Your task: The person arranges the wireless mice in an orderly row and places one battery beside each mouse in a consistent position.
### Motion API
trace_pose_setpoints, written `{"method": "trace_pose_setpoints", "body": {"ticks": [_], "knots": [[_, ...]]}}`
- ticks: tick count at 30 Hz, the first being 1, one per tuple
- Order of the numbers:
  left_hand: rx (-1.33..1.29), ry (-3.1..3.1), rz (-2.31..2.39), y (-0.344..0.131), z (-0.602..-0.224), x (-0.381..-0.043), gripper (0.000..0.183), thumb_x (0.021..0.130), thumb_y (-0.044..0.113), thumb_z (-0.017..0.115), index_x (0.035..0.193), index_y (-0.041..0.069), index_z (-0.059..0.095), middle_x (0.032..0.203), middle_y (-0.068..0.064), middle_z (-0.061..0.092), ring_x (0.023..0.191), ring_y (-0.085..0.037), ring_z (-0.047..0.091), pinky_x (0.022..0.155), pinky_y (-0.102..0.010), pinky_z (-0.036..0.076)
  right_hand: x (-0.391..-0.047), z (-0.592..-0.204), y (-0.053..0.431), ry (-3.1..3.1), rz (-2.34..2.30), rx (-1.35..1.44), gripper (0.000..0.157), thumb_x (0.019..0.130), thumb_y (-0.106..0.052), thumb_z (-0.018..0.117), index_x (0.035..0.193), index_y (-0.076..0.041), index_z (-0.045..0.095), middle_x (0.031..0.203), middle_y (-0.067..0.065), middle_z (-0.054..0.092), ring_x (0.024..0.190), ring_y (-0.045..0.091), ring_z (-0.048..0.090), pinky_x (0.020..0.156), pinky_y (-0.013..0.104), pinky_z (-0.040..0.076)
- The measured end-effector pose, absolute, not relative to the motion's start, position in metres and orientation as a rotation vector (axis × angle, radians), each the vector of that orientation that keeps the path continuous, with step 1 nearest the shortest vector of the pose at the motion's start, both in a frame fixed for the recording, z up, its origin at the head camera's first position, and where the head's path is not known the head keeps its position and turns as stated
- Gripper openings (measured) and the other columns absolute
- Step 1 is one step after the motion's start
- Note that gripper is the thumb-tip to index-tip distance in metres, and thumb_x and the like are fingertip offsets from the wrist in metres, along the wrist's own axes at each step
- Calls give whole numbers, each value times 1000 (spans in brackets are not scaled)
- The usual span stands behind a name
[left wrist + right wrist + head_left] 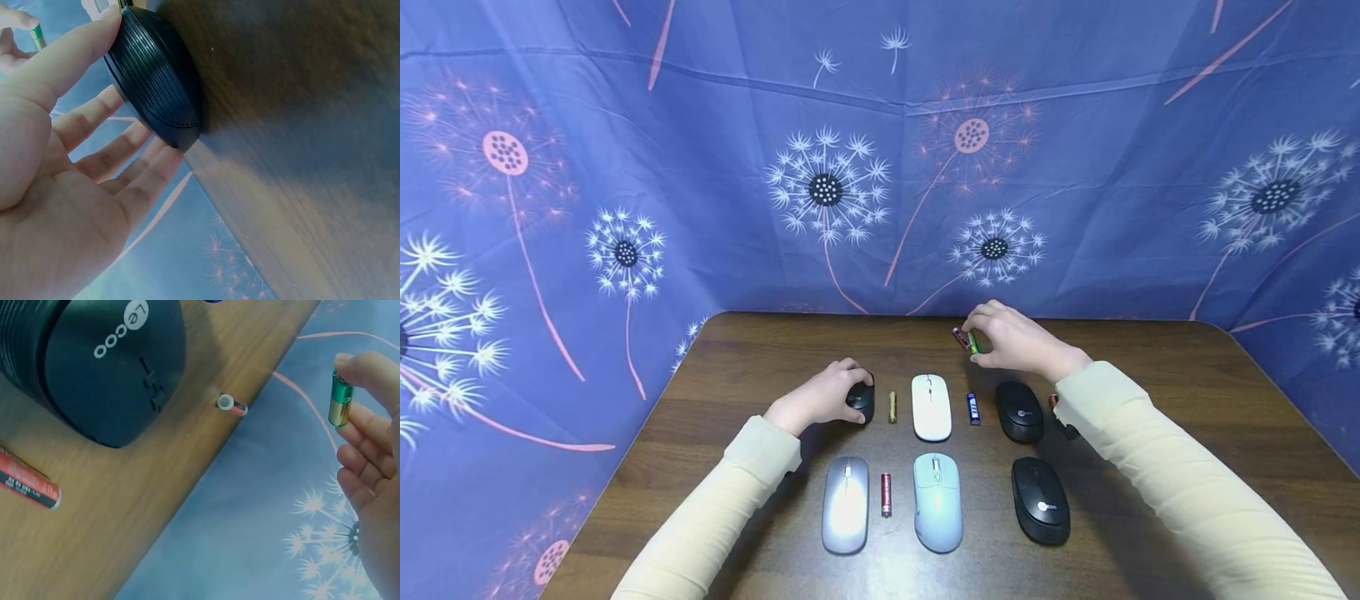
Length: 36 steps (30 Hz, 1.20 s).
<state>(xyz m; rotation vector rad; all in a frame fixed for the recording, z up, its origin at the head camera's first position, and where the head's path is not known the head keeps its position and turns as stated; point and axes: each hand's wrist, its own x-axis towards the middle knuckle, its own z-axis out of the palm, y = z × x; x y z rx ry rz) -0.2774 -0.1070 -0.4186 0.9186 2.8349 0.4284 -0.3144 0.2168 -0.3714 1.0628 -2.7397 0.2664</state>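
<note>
My left hand grips a black computer mouse at the left of the back row. In the left wrist view, thumb and fingertips hold opposite ends of that mouse's ribbed body. Near the table's back edge, my right hand pinches a green-and-gold battery between thumb and fingers. The right wrist view shows this battery held by its two ends. Just left of it in the head view lies a dark red battery on the table.
Between the mice lie a gold battery, a blue battery and a red battery. A white mouse, grey mouse, light blue mouse and two black mice stand around them. My right sleeve partly hides another battery.
</note>
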Motion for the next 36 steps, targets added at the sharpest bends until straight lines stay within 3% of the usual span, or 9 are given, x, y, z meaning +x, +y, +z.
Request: {"method": "trace_pose_setpoints", "body": {"ticks": [36], "knots": [[915, 2846, 433, -107, -421, -280, 52, 72, 24, 83, 117, 10, 61, 124, -13, 52, 111, -30, 50, 93, -40, 44, -241, -337, 219, -2556, 262, 1064, 44, 69, -22, 82, 104, -1, 65, 106, 10, 62, 101, 26, 54, 85, 42, 47]]}}
